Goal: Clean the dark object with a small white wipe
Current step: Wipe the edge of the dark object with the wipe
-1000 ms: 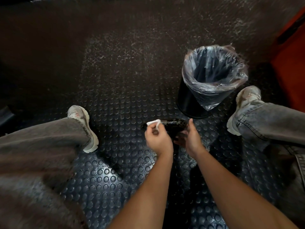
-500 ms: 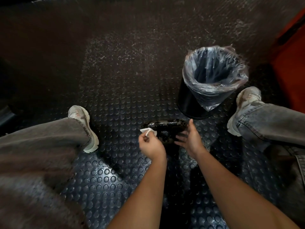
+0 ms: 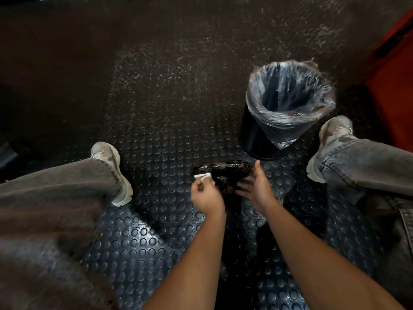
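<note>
Head: left hand (image 3: 206, 198) slid wipe (image 3: 203, 176) leftward (object (image 3: 223, 170) edge).

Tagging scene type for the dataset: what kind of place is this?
Hard to say; probably a workshop or utility space. Cues: dark studded rubber floor scattered with dust and debris, and a black bin with plastic liner standing on it.

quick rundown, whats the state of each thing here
white wipe: pinched in the left hand, at the dark object's left end
dark object: glossy, steadied by the right hand, fingers straight
bin: upright, open, lined with a clear bag
</note>
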Tool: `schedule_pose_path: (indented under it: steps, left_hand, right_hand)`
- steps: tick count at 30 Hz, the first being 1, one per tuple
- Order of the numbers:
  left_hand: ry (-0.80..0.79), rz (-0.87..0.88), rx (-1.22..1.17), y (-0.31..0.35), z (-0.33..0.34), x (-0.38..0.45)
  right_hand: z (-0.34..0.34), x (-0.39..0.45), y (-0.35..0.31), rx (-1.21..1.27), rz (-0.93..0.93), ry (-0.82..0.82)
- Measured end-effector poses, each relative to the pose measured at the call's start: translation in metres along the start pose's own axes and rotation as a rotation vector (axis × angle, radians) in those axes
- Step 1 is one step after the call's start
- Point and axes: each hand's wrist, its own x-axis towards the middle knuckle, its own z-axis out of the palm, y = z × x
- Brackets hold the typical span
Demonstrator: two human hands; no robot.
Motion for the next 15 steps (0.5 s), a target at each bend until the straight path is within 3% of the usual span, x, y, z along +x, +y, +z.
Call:
schedule_pose_path:
  steps: [2, 5, 11, 13, 15]
  left_hand:
    - [0.067, -0.065, -0.106, 0.009, 0.001, 0.001]
    - [0.022, 0.085, -0.065, 0.016, 0.011, -0.011]
    - [-0.310, 0.364, 0.255, 0.004, 0.011, -0.030]
    - [-0.352, 0.364, 0.336, -0.002, 0.008, -0.023]
    - [-0.276, 0.252, 0.334, -0.004, 0.006, -0.018]
  right_hand:
    - [0.003, -0.002, -0.002, 0.000, 0.005, 0.009]
    - [0.004, -0.003, -0.004, 0.003, 0.006, 0.019]
    - [0.003, 0.000, 0.001, -0.017, 0.013, 0.007]
    - [0.002, 0.002, 0.002, -0.013, 0.017, 0.005]
    - [0.002, 0.000, 0.000, 0.004, 0.014, 0.012]
